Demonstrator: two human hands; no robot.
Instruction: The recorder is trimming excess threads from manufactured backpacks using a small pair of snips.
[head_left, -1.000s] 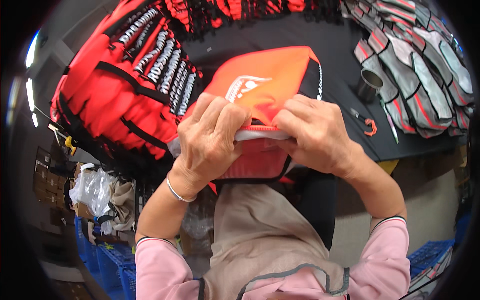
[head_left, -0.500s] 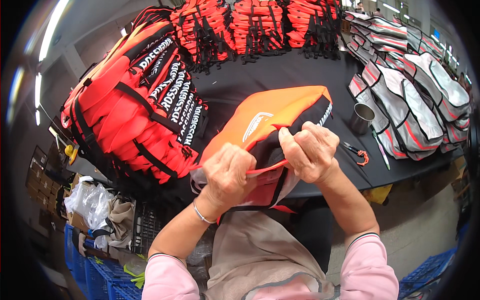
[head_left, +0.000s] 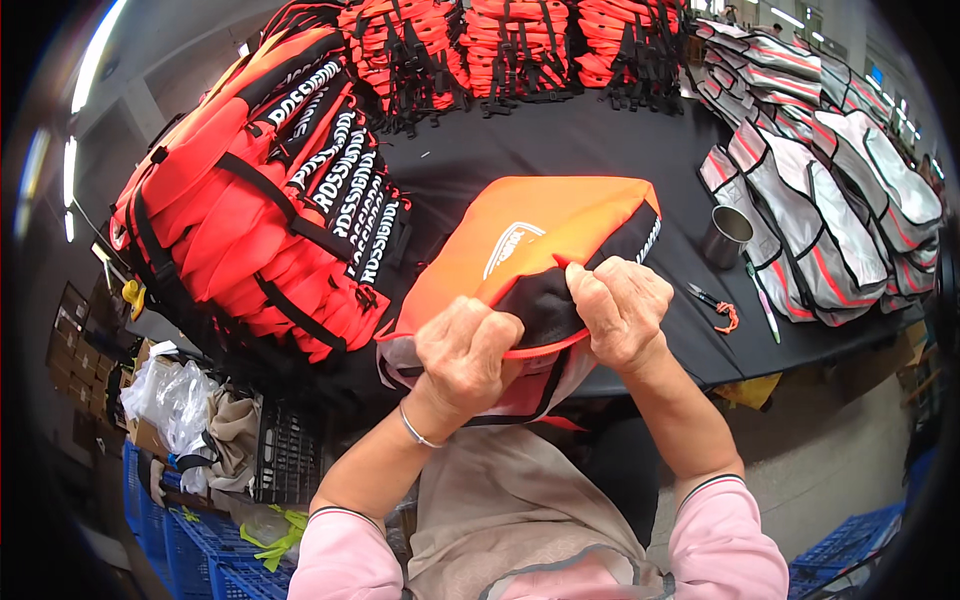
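Observation:
An orange and black fabric bag [head_left: 545, 215] rests at the near edge of the black table, its pale, black-trimmed inner side toward me. My left hand [head_left: 465, 345] is closed on the red-edged rim of the bag, thumb and fingers pinched together. Further right along that same rim, my right hand [head_left: 622, 308] also grips the bag in a closed fist. Between the two hands the red edging is drawn into a curve, with black fabric showing behind it. What lies inside the bag is hidden.
Left stands a tall stack of red bags [head_left: 225, 220]. More red bundles [head_left: 520, 50] line the far edge. At right are grey-white panels [head_left: 800, 210], a metal cup [head_left: 727, 237], snips [head_left: 712, 300] and a pen [head_left: 764, 303]. Blue crates [head_left: 200, 545] sit below left.
My left hand has shifted slightly right and down along the rim. The red edging between my hands now bows downward instead of running straight. My right hand has moved only a little.

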